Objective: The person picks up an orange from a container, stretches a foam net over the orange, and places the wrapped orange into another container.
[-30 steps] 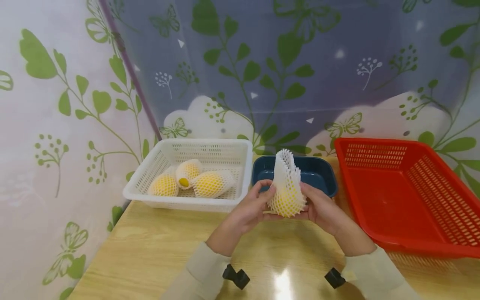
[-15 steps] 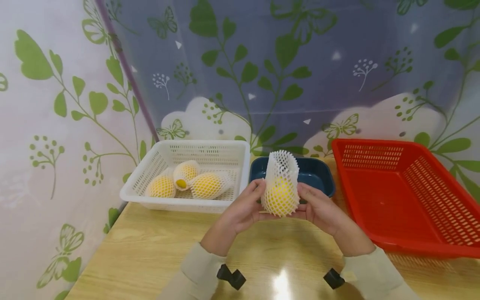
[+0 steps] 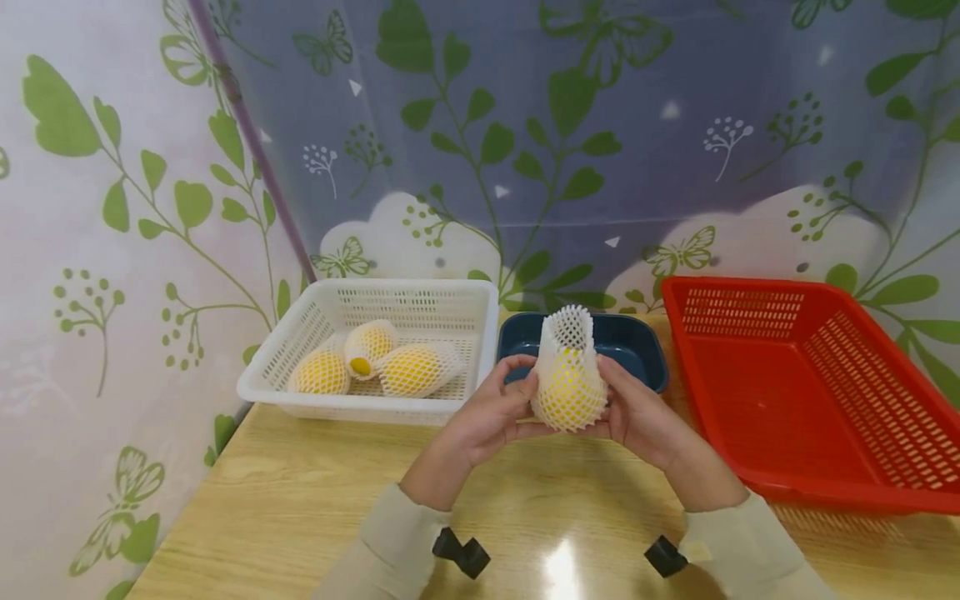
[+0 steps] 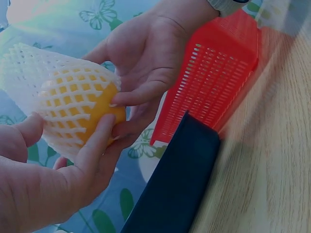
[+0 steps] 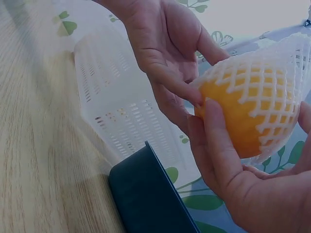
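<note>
Both hands hold a smooth yellow-orange fruit in a white foam net sleeve, raised in front of the blue tray. My left hand grips its left side, thumb on the net. On the other side, my right hand grips it with the thumb near the top of the fruit. The loose end of the sleeve stands up above the fruit in the head view. Both wrist views show a bare part of the fruit at its underside, with fingertips of both hands against it.
A white basket at left holds three netted yellow fruits. Behind the hands stands a dark blue tray. A red basket stands at right on the wooden table. A patterned cloth hangs behind.
The netted fruit has turned in the hands, and its sleeve's loose end has swung about and now stands narrower than half a second ago. Both hands stay in nearly the same place.
</note>
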A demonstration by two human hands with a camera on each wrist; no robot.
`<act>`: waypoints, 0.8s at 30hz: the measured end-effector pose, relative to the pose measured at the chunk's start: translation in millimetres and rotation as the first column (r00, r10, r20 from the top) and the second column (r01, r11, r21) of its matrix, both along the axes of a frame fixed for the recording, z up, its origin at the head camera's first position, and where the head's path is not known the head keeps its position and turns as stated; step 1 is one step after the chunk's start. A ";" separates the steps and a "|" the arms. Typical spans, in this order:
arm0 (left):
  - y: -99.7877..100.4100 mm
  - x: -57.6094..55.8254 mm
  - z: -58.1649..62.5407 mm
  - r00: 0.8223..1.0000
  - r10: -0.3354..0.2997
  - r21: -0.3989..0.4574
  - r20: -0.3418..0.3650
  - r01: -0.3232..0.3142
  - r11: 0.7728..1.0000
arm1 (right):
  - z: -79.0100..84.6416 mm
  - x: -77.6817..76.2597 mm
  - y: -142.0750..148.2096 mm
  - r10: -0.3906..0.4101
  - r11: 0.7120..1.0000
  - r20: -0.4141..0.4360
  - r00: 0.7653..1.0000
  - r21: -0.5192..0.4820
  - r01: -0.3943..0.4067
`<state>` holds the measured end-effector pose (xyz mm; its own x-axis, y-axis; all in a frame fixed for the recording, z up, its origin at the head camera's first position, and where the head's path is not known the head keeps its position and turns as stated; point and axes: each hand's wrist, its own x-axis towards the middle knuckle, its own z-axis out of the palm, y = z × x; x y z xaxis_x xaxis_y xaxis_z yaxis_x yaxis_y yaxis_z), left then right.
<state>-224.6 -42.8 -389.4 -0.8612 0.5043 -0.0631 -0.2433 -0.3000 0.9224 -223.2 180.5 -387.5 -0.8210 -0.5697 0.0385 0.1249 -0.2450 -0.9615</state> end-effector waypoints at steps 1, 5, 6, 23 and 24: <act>0.1 0.0 -0.2 1.000 0.002 0.002 -0.003 -0.002 1.000 | 0.0 -0.1 -0.2 0.002 1.000 0.003 1.000 -0.006 -0.002; 0.6 0.3 1.0 1.000 0.007 -0.008 0.008 -0.007 1.000 | -0.6 -0.3 0.2 0.001 1.000 0.019 1.000 -0.019 -0.001; 1.1 0.4 1.6 1.000 0.008 -0.014 0.016 -0.007 1.000 | -0.7 -0.5 0.7 0.002 1.000 0.022 1.000 -0.020 -0.001; 1.8 -0.5 1.1 1.000 0.004 -0.024 -0.003 -0.004 1.000 | -0.7 0.1 4.2 -0.050 0.999 0.071 0.996 -0.014 0.051; 1.6 -0.4 1.0 1.000 0.003 -0.021 -0.005 -0.003 1.000 | -0.7 0.2 4.1 -0.049 0.999 0.068 0.996 -0.015 0.050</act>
<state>-225.0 -41.1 -388.4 -0.8632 0.5001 -0.0694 -0.2379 -0.2817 0.9295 -223.0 184.6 -388.2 -0.8493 -0.5278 -0.0090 0.1770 -0.2687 -0.9468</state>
